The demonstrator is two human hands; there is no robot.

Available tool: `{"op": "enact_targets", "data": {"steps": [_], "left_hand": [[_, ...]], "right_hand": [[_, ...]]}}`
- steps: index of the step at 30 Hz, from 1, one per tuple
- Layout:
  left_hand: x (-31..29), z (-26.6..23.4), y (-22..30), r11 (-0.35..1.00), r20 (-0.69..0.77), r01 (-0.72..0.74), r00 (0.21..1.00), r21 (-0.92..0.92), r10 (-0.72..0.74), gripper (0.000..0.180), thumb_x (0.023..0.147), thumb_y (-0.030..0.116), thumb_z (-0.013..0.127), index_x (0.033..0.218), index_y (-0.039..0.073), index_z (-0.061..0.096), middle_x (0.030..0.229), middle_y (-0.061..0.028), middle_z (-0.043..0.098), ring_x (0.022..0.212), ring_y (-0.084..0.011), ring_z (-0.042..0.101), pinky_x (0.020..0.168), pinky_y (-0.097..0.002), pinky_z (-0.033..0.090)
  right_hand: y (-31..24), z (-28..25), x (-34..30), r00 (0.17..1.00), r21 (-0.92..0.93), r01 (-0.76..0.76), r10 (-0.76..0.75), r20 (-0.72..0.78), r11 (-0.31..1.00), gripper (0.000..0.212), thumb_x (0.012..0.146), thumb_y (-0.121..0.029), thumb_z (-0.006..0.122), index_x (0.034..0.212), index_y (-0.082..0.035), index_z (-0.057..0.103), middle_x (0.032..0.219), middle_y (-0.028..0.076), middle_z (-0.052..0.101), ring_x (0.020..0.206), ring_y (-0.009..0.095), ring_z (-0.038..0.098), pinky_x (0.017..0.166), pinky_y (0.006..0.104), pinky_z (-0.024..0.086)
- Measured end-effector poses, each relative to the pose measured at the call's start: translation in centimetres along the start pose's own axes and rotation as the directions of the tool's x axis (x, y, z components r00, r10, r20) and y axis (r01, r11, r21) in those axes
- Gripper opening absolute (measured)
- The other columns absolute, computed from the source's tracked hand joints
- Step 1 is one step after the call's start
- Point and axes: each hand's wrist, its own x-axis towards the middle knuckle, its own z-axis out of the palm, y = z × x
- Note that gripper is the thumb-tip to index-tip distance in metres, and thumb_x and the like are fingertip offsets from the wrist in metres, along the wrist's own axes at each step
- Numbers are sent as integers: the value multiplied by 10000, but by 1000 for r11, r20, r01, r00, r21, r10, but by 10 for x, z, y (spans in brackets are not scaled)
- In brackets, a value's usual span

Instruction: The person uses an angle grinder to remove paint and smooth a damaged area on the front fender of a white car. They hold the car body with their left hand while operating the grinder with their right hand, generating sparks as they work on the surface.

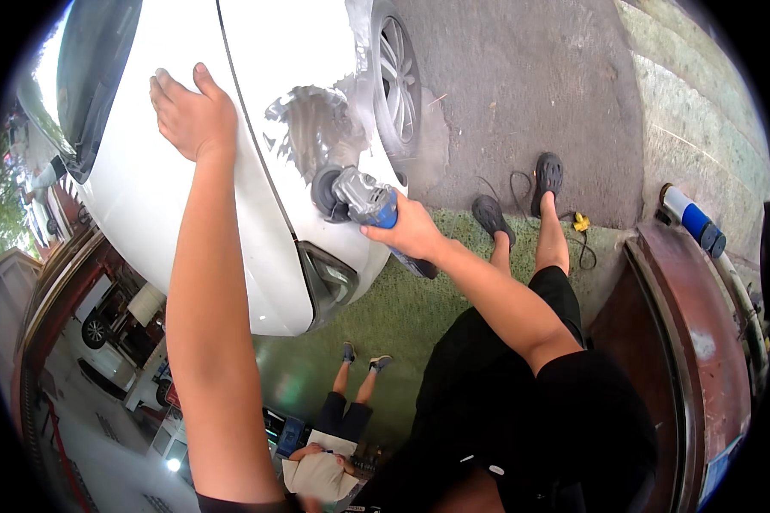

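The right hand (409, 229) is gripping an angle grinder (370, 198) around its blue body, and the disc (323, 190) is sitting against or just over the white front fender (284, 51), beside its stripped grey patch (316, 124). The left hand (198, 118) is resting unclenched on the bonnet (128, 214), holding nothing. With only 1 hand steadying the tool, a snagging disc could be sending it toward the headlight (332, 278); tilting could be gouging the metal.

Car body (257, 231): smooth, glossy white paint
Patch (312, 120): metallic-looking on my feed, unevenly glossy
Grinder (364, 201): silvery metal front, blue plastic-looking casing (383, 209)
Pavement (522, 77): rough, matt
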Motion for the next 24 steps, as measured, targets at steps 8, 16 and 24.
{"op": "enact_targets", "data": {"steps": [8, 16, 24], "left_hand": [[1, 3, 6, 1000, -10, -9, 1000, -10, 9, 745, 1113, 533, 441, 1616, -15, 396, 1674, -208, 413, 1555, -359, 394, 1270, -481, 313], [2, -1, 4, 1000, -5, -17, 1000, -26, 17, 735, 1111, 519, 448, 1614, -14, 391, 1675, -208, 405, 1561, -350, 381, 1284, -481, 282], [3, 0, 2, 999, -3, -4, 1000, -37, 4, 729, 1108, 509, 455, 1604, -23, 400, 1663, -222, 413, 1558, -348, 382, 1280, -482, 280]], "right_hand": [[-4, -23, 33, 997, -17, 11, -13, -74, 1000, 842, 792, -505, 891, 1370, 25, 584, 1188, 265, 750, 1121, 416, 738, 989, 473, 566], [-7, -19, 31, 997, -12, 16, -17, -75, 1000, 837, 804, -463, 918, 1416, -3, 580, 1217, 236, 749, 1138, 357, 736, 1026, 433, 553], [27, 3, -13, 1000, -71, -9, 7, -24, 997, 852, 778, -531, 889, 1359, 8, 574, 1122, 286, 753, 1077, 452, 739, 957, 484, 577]]}}
